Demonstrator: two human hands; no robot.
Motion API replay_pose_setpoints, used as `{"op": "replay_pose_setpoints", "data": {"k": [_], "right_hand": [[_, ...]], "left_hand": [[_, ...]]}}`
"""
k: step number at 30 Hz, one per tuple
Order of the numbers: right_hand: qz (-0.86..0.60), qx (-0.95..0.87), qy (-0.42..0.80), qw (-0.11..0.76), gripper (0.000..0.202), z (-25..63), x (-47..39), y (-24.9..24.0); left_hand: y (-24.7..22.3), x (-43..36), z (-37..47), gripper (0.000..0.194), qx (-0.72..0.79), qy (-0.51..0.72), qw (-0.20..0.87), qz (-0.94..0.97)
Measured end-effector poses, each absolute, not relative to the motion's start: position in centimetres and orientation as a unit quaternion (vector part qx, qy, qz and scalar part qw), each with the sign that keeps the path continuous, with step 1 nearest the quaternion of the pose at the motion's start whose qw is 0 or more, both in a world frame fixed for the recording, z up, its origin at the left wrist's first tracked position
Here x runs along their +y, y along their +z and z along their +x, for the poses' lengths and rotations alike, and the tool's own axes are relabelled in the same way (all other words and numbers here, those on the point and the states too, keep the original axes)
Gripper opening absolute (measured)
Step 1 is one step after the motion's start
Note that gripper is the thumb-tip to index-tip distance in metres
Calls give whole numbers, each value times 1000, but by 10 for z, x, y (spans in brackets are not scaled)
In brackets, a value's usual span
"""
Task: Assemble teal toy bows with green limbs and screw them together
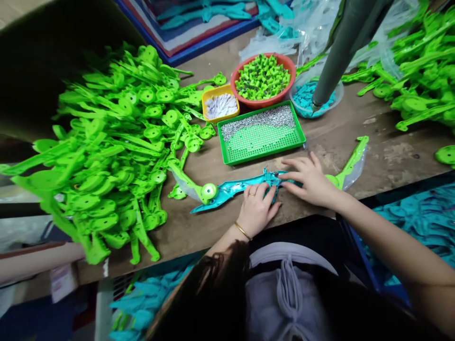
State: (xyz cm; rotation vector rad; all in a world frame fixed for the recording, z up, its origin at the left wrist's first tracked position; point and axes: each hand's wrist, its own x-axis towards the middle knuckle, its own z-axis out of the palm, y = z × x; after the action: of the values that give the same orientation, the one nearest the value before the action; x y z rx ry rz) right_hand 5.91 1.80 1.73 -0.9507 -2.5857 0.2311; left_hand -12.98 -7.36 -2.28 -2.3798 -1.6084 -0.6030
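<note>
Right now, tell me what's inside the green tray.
Small silvery metal pieces are heaped along the far side of the green tray; its perforated floor shows toward the near side. The floor and anything buried beneath the heap are covered.

The left hand (258, 207) is palm down, fingers bent; the right hand (308, 182), fingers spread, sits near it, its bare right forearm (386, 232) slanting in from the lower right.
</note>
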Motion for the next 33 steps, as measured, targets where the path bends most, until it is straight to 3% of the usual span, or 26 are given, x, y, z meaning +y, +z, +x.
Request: {"op": "replay_pose_setpoints", "data": {"k": [4, 14, 22, 28, 33], "right_hand": [[-366, -899, 71, 232, 24, 75, 15, 18], [-342, -921, -27, 183, 22, 63, -5, 14], [-319, -933, -91, 139, 30, 47, 4, 10], [-303, -937, -100, 146, 35, 44, 4, 11], [-285, -941, -80, 164, 47, 48, 4, -2]], "left_hand": [[-19, -76, -134, 34, -527, -257, 91, -805], [-26, -73, -126, 40, -564, -264, 157, -767], [-23, -77, -131, 35, -571, -280, 90, -766], [10, -66, -168, 17, -584, -399, 118, -697], [58, 9, -188, 16, -557, -421, 124, -705]]}}
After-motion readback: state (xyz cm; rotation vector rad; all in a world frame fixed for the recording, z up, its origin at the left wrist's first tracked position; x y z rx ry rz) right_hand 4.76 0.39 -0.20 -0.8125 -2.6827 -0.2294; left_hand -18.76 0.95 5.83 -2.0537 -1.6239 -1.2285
